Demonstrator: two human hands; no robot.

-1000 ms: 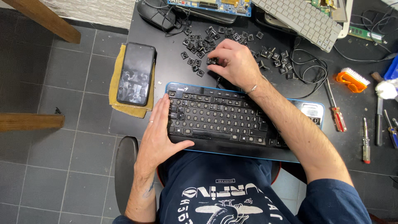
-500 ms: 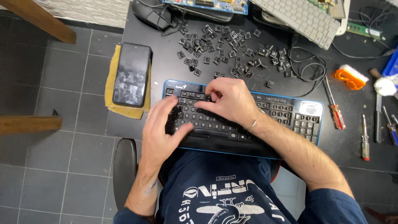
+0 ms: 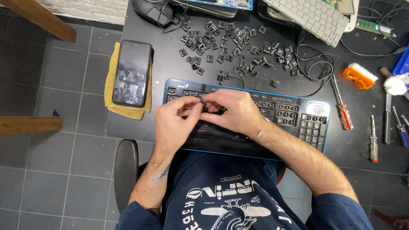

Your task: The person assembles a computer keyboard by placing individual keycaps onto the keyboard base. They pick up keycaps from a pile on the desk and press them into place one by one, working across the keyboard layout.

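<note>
A black keyboard with a blue rim (image 3: 298, 100) lies across the desk's front edge and my lap. Both my hands meet over its left-middle rows. My left hand (image 3: 172, 125) and my right hand (image 3: 234, 113) pinch a small black keycap (image 3: 203, 102) between their fingertips, just above the keys. A scatter of several loose black keycaps (image 3: 232, 47) lies on the black desk behind the keyboard. My right wrist wears a thin bracelet (image 3: 257, 135).
A phone (image 3: 132, 72) rests on a yellow cloth (image 3: 109, 85) at the desk's left edge. A red-handled screwdriver (image 3: 343, 108), an orange brush (image 3: 360, 76) and more tools lie right. A white keyboard (image 3: 311, 15), a mouse (image 3: 147, 9) and cables (image 3: 315, 59) sit behind.
My right hand came back from the loose keycap pile to the keyboard. Both hands now meet fingertip to fingertip on a keycap; my left hand lifted its fingers off the keys.
</note>
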